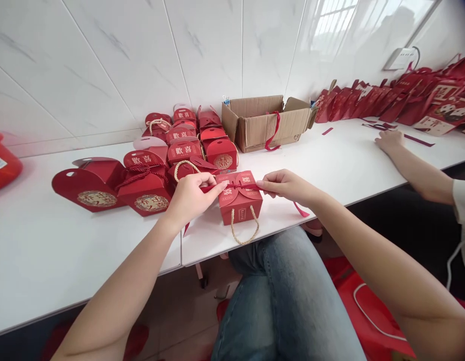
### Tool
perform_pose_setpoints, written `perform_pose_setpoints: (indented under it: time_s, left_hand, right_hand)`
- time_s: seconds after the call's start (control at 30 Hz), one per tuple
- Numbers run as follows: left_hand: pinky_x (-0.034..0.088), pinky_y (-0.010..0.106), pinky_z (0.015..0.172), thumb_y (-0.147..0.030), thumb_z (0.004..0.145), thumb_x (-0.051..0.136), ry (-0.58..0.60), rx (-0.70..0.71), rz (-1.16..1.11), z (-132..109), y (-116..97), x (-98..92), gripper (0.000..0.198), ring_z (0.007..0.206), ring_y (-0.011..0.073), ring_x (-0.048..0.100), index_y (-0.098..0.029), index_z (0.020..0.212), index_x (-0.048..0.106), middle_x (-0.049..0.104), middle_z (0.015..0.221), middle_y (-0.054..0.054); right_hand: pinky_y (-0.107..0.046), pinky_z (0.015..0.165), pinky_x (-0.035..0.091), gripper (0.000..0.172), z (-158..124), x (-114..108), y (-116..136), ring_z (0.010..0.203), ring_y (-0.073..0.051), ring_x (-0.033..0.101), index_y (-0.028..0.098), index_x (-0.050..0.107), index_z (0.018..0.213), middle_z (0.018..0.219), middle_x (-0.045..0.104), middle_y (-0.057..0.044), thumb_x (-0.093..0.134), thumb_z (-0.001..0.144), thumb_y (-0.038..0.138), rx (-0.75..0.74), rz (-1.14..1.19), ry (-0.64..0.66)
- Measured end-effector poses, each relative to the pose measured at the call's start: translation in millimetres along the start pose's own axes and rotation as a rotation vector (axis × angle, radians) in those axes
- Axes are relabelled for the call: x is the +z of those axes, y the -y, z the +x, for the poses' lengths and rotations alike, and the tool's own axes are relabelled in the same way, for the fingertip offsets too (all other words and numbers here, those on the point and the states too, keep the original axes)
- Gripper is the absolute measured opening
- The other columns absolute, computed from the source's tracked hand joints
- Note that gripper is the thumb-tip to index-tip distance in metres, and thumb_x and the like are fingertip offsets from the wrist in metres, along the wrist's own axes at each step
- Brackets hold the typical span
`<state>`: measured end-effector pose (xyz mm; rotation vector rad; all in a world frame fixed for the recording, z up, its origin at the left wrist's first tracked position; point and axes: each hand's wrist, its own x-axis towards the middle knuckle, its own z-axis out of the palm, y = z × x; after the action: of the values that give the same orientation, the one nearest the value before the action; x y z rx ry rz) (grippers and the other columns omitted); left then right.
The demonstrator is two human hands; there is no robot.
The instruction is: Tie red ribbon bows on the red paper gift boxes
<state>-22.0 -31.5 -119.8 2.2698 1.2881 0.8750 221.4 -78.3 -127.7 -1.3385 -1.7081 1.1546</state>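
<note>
A small red gift box (240, 210) with a gold rope handle (245, 241) hanging down its front stands near the table's edge. A dark red ribbon (240, 186) crosses its closed top and looks knotted at the middle. My left hand (194, 194) pinches the ribbon at the box's left side, thumb and fingers pressed together. On the right side, my right hand (287, 186) pinches the other part of the ribbon. Loose ribbon ends hang below both hands, the right one a brighter pink-red (302, 209) over the white tabletop.
Several red boxes (181, 150) stand left and behind. A cardboard box (270, 131) with ribbon over its rim is against the wall. Another person's hand (391, 141) rests at right by ribbon strips and red bags (405, 100). An orange-red bucket (4, 163) sits far left.
</note>
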Motion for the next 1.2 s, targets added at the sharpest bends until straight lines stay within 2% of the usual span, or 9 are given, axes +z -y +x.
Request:
perform_pose_setpoints:
  time_s: [0.13,0.3,0.43,0.67,0.9,1.0,1.07,1.13,1.2]
  left_hand:
    - [0.035,0.025,0.054,-0.053,0.075,0.059,0.051,0.003,-0.109,-3.5,-1.7,0.4,0.039,0.052,0.0101,0.041,-0.018,0.059,0.052,0.05,0.055,-0.002]
    - [0.026,0.026,0.042,-0.062,0.083,0.04,0.316,-0.219,-0.49,-4.7,-3.3,5.7,0.054,0.041,0.0086,0.032,-0.018,0.053,0.052,0.042,0.048,0.0]
    - [0.019,0.024,0.039,-0.056,0.077,0.054,0.526,-0.269,-0.593,-4.9,-2.4,4.5,0.046,0.04,0.0065,0.024,-0.018,0.052,0.054,0.031,0.045,-0.003]
    - [0.014,0.022,0.036,-0.054,0.08,0.051,0.388,-0.279,-0.802,-3.2,0.7,-2.3,0.038,0.037,0.0048,0.02,-0.018,0.068,0.058,0.027,0.048,-0.004]
    - [0.016,0.022,0.038,-0.041,0.08,0.051,0.412,-0.261,-0.74,-5.3,-0.6,-1.3,0.028,0.037,0.0054,0.021,-0.019,0.064,0.047,0.028,0.048,-0.006]
    - [0.033,0.025,0.045,-0.038,0.08,0.052,0.231,-0.068,-0.412,-10.3,0.6,2.2,0.024,0.044,0.0095,0.038,-0.019,0.066,0.053,0.041,0.051,-0.003]
    - [0.044,0.031,0.064,-0.035,0.078,0.056,-0.048,0.127,-0.143,-11.7,-1.4,4.8,0.016,0.064,0.016,0.054,-0.019,0.074,0.059,0.057,0.068,0.002]
    - [0.041,0.039,0.084,-0.032,0.076,0.058,-0.329,0.276,0.042,-9.7,-9.5,4.9,0.015,0.088,0.0227,0.057,-0.02,0.083,0.062,0.063,0.088,0.006]
    - [0.037,0.043,0.092,-0.033,0.077,0.058,-0.403,0.341,0.086,-4.3,-24.9,1.6,0.017,0.097,0.0249,0.056,-0.02,0.085,0.063,0.063,0.095,0.007]
  right_hand:
    - [-0.023,0.05,0.025,0.042,-1.0,-0.5,-3.4,0.05,-0.006,0.034,0.015,0.051,0.059,0.054,0.046,0.004,0.059,0.079,0.052,0.034,0.121,0.002]
    - [-0.022,0.053,0.032,0.032,-3.6,-10.2,-4.2,0.053,-0.007,0.042,0.015,0.057,0.065,0.06,0.051,0.002,0.064,0.078,0.043,0.05,0.437,0.067]
    - [-0.023,0.059,0.039,0.025,-10.2,-17.0,-2.1,0.057,-0.008,0.045,0.014,0.061,0.066,0.063,0.053,0.001,0.064,0.079,0.036,0.05,0.532,0.083]
    - [-0.025,0.064,0.043,0.013,-22.6,-20.0,-3.5,0.062,-0.01,0.051,0.015,0.067,0.074,0.067,0.058,0.0,0.07,0.07,0.027,0.042,0.499,0.143]
    - [-0.024,0.06,0.043,0.01,-30.9,-13.8,-2.6,0.059,-0.01,0.053,0.018,0.067,0.075,0.065,0.06,0.001,0.071,0.069,0.025,0.057,0.616,0.081]
    - [-0.023,0.061,0.043,0.007,-31.8,-11.2,0.1,0.058,-0.008,0.053,0.018,0.067,0.075,0.067,0.061,0.002,0.07,0.069,0.02,0.04,0.675,0.052]
    - [-0.023,0.064,0.044,0.008,-31.5,-10.2,3.3,0.061,-0.008,0.054,0.018,0.067,0.077,0.068,0.062,0.002,0.07,0.069,0.017,0.028,0.686,0.073]
    - [-0.023,0.067,0.045,0.012,-30.5,-9.7,7.2,0.065,-0.009,0.056,0.018,0.067,0.082,0.072,0.064,0.001,0.068,0.07,0.015,-0.001,0.673,0.116]
    - [-0.024,0.071,0.046,0.013,-28.5,-8.8,11.2,0.07,-0.009,0.058,0.018,0.067,0.087,0.077,0.065,0.0,0.066,0.074,0.016,-0.041,0.631,0.156]
